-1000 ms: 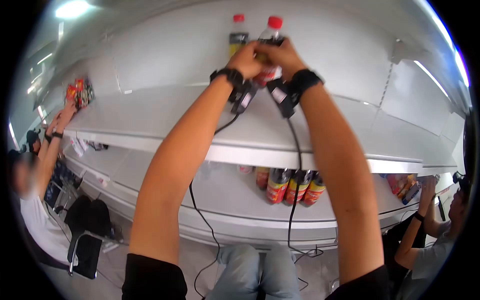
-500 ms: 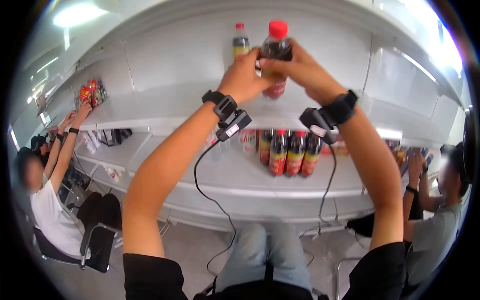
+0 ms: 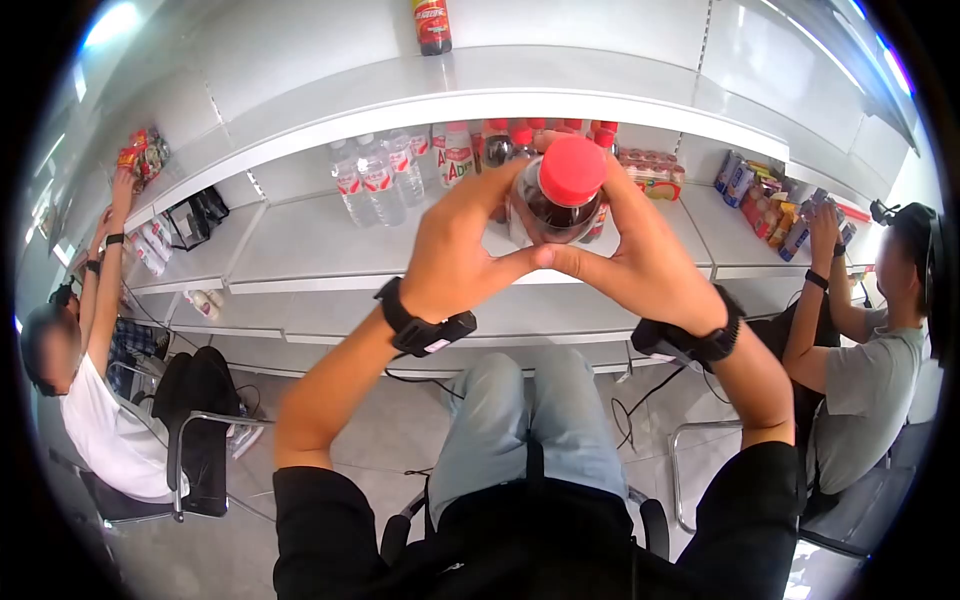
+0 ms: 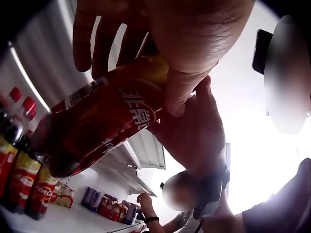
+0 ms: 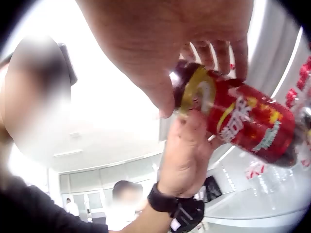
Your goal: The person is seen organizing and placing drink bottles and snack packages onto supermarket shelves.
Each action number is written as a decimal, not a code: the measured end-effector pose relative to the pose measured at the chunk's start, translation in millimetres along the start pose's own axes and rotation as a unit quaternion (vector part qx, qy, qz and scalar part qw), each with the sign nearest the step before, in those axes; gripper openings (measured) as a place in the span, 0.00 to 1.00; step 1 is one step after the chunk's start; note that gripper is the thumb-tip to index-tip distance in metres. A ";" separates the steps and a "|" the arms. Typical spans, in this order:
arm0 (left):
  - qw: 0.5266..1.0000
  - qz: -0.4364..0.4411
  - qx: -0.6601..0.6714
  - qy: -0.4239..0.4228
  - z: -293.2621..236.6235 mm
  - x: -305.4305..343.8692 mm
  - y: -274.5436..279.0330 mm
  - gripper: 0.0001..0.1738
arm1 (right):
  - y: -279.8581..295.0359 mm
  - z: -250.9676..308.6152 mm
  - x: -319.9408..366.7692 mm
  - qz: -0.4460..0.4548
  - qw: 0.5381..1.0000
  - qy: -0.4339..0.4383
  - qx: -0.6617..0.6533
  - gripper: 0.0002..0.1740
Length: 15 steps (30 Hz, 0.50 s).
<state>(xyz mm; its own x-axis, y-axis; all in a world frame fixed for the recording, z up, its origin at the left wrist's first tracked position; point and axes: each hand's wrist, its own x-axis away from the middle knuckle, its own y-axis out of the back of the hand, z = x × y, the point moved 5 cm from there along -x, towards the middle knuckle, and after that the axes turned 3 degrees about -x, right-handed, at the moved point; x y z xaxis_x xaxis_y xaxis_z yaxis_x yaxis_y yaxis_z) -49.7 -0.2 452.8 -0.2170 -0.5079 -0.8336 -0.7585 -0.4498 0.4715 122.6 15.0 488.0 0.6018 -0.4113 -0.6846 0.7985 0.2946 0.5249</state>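
Red-capped bottle [image 3: 572, 172] of dark drink, held in the air before the shelves. The grip is two-handed: left hand [image 3: 452, 245] and right hand [image 3: 655, 250] curve round it, thumbs meeting. Beyond, red-capped bottles [image 4: 22, 179] stand on the lower shelf [image 3: 310, 240]; one bottle [image 3: 433, 27] stands above. This seems a carrying step; moving on calls for steadiness and clearance from shelf edges.

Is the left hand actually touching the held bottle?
Touching. The left wrist view shows it: the left hand has its thumb against the held bottle by the label's edge, with its fingers reaching round the other side.
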 end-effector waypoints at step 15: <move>0.963 0.017 0.172 0.206 135.9 43.5 -124.2 0.42 | -97.6 -269.4 100.9 -0.130 0.957 -0.243 -0.092 0.44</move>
<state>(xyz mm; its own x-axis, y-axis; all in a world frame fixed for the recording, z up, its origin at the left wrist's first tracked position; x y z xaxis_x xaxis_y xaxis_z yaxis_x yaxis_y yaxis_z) -48.4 133.4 318.8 -0.0373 -0.7979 -0.6017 -0.9294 -0.1936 0.3143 109.2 177.1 231.5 0.3402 -0.8312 -0.4397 0.9364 0.2565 0.2395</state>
